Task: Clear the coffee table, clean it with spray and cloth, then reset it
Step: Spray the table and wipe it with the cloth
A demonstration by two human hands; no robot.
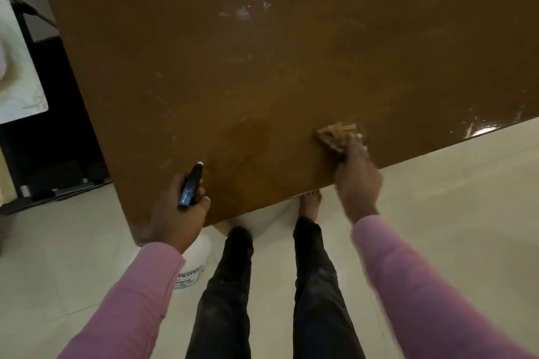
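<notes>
Wipe step under way: desk (262, 67) glossy-wet, left hand (178, 213) curled round spray bottle (191, 188) at its near-left corner, right hand (357, 181) on cloth (335, 132) at near edge, finger curl blurred; next likely needs cloth swept toward far edge.

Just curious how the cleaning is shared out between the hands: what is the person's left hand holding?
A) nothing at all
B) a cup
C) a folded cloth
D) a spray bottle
D: the left hand grips the spray bottle at its black head, while the right hand presses the cloth on the coffee table.
</notes>
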